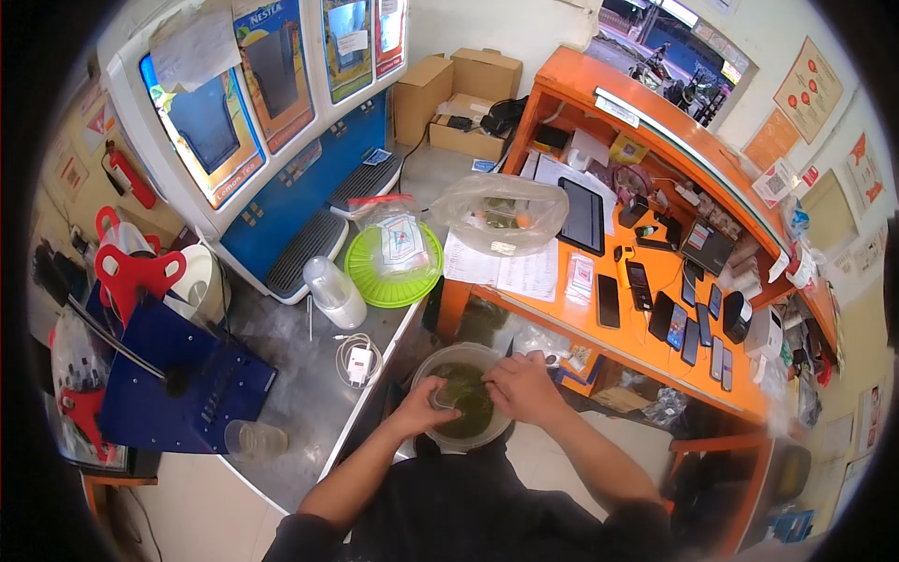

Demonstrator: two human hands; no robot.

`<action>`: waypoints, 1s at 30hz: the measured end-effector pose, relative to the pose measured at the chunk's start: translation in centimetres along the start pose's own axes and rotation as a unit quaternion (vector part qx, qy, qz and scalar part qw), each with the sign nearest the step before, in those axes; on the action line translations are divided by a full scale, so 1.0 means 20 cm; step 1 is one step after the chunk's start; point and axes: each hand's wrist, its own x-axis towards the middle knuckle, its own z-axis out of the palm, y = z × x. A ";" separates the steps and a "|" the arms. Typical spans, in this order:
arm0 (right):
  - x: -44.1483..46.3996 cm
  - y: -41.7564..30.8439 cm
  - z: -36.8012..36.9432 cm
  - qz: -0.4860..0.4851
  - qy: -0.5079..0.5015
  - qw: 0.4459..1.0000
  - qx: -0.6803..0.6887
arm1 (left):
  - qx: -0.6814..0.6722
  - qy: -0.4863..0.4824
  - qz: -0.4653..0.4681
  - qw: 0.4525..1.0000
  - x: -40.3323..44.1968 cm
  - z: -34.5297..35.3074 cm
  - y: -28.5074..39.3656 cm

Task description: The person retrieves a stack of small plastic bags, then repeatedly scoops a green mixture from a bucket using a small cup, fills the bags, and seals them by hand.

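Observation:
A round whitish tub [493, 436] sits in front of my body, with finely broken green leafy stuff [471, 393] inside it. My left hand [424, 408] reaches over the tub's left side. Its thumb and fingers curl round something pale and see-through, which I cannot make out clearly. My right hand [521, 383] is over the tub's right side with fingertips pinched together above the leafy stuff. Whatever is between those fingertips, if anything, is too small to tell.
Left of the tub, a grey counter [309, 375] holds a white charger [358, 363], a clear bottle [334, 292] and a green lid [393, 281]. On the orange desk [562, 309] lie several phones [674, 326], a tablet [582, 216] and a plastic bag [501, 214].

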 end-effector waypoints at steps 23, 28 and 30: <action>-0.19 -0.02 0.16 0.179 0.121 0.976 0.006 | 0.091 0.116 0.117 0.982 -0.03 0.12 0.09; -0.22 0.03 0.33 0.207 0.013 0.974 -0.093 | 0.142 0.166 0.211 0.953 -0.07 0.16 0.16; -0.17 -0.01 0.33 0.172 0.041 0.974 -0.139 | 0.146 0.156 0.174 0.961 -0.05 0.15 0.17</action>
